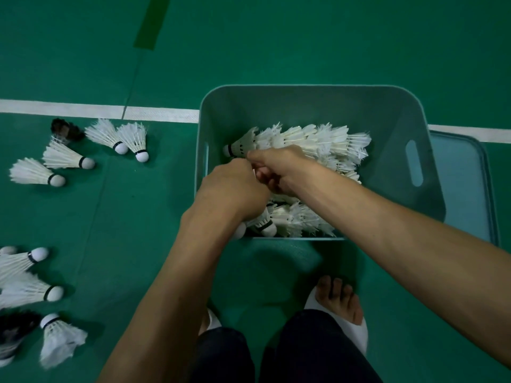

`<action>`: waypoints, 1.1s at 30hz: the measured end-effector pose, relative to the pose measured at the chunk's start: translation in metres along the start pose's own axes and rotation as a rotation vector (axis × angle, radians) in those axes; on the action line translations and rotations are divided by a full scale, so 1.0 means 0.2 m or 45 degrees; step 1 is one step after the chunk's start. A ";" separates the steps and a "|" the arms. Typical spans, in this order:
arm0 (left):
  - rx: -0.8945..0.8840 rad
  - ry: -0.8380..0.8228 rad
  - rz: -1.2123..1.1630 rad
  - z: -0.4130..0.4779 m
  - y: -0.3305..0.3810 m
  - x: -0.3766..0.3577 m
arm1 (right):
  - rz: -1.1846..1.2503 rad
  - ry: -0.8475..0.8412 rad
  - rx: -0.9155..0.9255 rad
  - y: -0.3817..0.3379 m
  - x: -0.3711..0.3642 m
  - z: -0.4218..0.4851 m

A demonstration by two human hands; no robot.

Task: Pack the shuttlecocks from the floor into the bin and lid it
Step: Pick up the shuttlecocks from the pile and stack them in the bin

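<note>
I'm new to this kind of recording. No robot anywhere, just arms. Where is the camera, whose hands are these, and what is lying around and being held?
There is no machine here: a person works with bare hands, and the single camera sits on their head, looking down. So the arms entering from the bottom are the wearer's own. Both reach into a teal bin standing on a green court floor and holding a pile of white shuttlecocks. The right hand seems to pinch a single shuttlecock by its skirt; the left hand shows only its back, so what it holds cannot be told. More loose shuttlecocks lie on the floor to the left, a few dark ones among them. The lid lies flat beside the bin on the right.
</note>
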State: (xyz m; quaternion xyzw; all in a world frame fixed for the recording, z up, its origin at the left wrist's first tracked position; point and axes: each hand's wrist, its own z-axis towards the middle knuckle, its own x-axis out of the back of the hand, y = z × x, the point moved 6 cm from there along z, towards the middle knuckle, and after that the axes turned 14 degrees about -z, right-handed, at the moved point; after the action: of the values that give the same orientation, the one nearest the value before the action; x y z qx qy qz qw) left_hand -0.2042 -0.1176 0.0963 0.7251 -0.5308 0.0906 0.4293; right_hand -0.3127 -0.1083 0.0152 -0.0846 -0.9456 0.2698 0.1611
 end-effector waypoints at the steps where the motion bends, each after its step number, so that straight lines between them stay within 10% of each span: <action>1: -0.008 0.009 0.011 0.00 0.00 0.00 | 0.010 -0.039 0.003 0.00 -0.01 0.00; 9: -0.116 0.097 -0.181 0.01 0.00 0.01 | 0.133 -0.038 0.177 -0.02 0.22 -0.11; 17: -0.166 0.006 -0.742 0.08 0.04 -0.14 | -0.684 -0.160 0.792 0.04 0.44 -0.30; 26: -0.177 -0.016 -0.863 0.12 0.03 -0.21 | -0.699 -0.407 0.574 0.14 0.58 -0.21; 33: -0.272 0.414 -0.806 0.10 0.03 -0.06 | -0.718 -0.260 0.538 0.09 0.68 -0.20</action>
State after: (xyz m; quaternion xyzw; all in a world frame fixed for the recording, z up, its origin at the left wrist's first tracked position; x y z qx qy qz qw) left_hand -0.2212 -0.1240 0.0789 0.7806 -0.2116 0.0115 0.5880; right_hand -0.4239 -0.0405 0.0740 0.2418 -0.8663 0.4114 0.1478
